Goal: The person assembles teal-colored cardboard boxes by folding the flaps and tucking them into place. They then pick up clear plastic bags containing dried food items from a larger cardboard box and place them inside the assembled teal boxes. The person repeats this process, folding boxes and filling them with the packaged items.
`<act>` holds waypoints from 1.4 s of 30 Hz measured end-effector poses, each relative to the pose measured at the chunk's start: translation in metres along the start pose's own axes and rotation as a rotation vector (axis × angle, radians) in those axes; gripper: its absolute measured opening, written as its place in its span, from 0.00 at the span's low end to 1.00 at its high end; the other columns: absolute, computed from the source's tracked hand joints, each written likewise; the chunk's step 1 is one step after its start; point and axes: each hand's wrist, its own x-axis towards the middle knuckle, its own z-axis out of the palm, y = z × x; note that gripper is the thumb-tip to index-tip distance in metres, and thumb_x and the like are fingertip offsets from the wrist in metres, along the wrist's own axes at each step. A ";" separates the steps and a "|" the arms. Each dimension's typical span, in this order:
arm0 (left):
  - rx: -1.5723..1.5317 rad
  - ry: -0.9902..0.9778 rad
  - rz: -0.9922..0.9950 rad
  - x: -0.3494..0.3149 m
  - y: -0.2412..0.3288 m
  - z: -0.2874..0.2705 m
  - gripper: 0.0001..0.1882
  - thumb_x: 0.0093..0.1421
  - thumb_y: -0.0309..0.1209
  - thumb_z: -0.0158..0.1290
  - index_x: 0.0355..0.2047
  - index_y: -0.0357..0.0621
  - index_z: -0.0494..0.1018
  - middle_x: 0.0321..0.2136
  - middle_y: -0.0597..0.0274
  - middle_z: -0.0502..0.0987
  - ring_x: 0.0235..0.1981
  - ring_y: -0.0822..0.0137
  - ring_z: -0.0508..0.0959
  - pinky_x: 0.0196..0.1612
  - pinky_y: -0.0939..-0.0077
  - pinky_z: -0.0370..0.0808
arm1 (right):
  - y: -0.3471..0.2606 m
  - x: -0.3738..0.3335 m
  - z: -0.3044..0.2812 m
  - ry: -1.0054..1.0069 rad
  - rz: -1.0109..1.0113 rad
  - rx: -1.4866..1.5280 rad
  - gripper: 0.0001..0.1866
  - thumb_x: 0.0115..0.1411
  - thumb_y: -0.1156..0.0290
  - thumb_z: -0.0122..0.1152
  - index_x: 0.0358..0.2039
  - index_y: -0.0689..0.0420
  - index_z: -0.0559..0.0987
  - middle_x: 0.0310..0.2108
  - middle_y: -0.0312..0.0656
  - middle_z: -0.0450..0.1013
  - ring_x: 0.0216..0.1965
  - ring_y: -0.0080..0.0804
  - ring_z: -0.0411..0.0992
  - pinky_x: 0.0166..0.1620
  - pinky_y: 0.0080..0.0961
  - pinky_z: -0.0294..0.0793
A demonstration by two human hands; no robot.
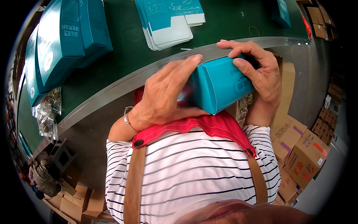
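A teal carton box (223, 84) is held in front of my chest, at the near metal edge of the table, with its end panel toward my left. My left hand (162, 91) is closed on that left end, its fingers at the upper edge and its thumb along the lower corner. At the right end my right hand (261, 71) grips the box between thumb and bent fingers, the index finger reaching out past the upper edge. The box's far side is hidden. A stack of flat teal and white cartons (171, 31) lies on the table just beyond.
Several folded teal boxes (61, 41) stand on the green table (123, 48) at the left, with clear plastic packets (48, 115) beside them. Another teal box (281, 15) is at the far right. Brown cardboard cartons (287, 136) are piled on the floor at my right.
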 end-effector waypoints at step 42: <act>0.110 0.031 0.080 0.000 -0.006 -0.003 0.46 0.31 0.41 0.72 0.52 0.39 0.66 0.43 0.44 0.74 0.36 0.51 0.77 0.37 0.67 0.76 | 0.051 0.004 0.008 0.108 0.205 0.650 0.11 0.57 0.72 0.63 0.38 0.60 0.73 0.34 0.42 0.74 0.39 0.33 0.76 0.45 0.29 0.77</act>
